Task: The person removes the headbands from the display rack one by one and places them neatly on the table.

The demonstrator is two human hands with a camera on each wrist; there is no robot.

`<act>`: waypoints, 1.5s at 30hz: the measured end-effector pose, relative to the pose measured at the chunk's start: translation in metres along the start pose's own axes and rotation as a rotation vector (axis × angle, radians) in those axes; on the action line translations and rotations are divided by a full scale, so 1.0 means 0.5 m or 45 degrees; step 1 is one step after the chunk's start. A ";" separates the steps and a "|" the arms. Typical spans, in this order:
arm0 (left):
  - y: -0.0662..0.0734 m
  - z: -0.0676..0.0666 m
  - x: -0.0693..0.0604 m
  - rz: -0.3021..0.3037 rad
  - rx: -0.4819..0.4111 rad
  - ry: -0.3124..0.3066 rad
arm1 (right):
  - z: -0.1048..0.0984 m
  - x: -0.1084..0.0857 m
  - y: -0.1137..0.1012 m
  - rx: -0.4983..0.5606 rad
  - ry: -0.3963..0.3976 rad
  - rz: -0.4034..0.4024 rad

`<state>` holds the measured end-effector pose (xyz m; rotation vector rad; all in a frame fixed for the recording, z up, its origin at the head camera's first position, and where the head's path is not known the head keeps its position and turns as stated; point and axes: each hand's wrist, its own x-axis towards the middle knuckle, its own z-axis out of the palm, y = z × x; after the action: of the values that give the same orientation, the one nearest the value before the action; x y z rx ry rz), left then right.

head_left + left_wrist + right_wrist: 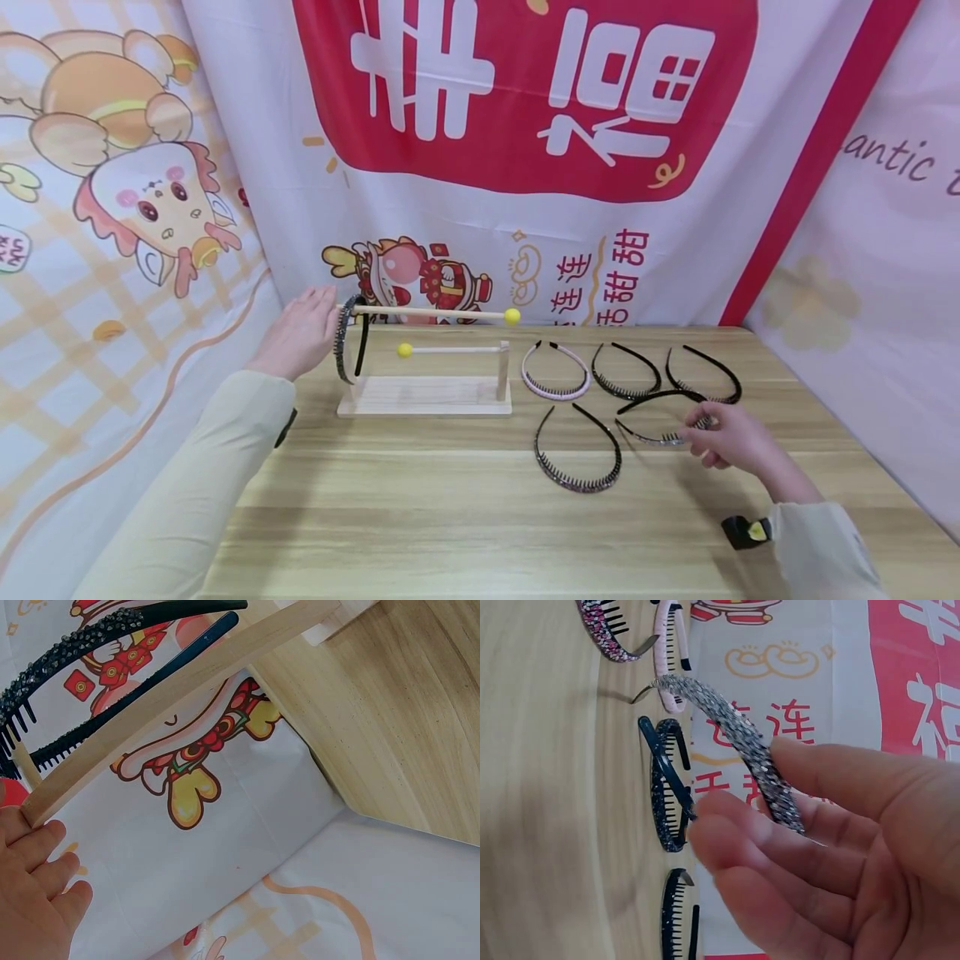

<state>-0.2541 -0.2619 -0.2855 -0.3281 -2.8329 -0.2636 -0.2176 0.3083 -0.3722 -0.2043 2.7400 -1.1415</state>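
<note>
My right hand point(731, 437) pinches a silver glittery headband point(739, 731) between thumb and fingers, raised over the right part of the table. Its toothed inner side shows in the head view. At the left, my left hand point(302, 329) touches the top of the upright post point(142, 724) of a wooden display rack point(423, 400), its visible fingers fairly straight; its thumb is hidden. A black headband with dark stones point(71, 649) hangs on the upper rod point(427, 312), close to the left hand. The lower rod point(453, 350) carries no headband.
On the wooden table point(420, 517) lie a pink headband point(555, 390), two black headbands point(626, 392) point(705, 367) and a multicoloured glitter headband point(577, 483). Yellow balls point(512, 316) cap the rod ends. Printed cloths point(480, 192) hang behind and at both sides.
</note>
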 end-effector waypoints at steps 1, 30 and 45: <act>-0.001 0.000 0.000 0.000 0.001 -0.003 | 0.001 -0.002 0.002 0.020 -0.028 0.009; -0.005 0.002 0.007 -0.002 -0.013 -0.008 | 0.081 0.008 0.050 0.143 -0.277 0.077; -0.007 0.006 0.009 0.009 -0.010 0.004 | 0.086 0.019 0.042 0.154 -0.290 0.084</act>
<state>-0.2598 -0.2638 -0.2874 -0.3394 -2.8276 -0.2738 -0.2194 0.2914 -0.4182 -0.2126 2.4540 -1.1829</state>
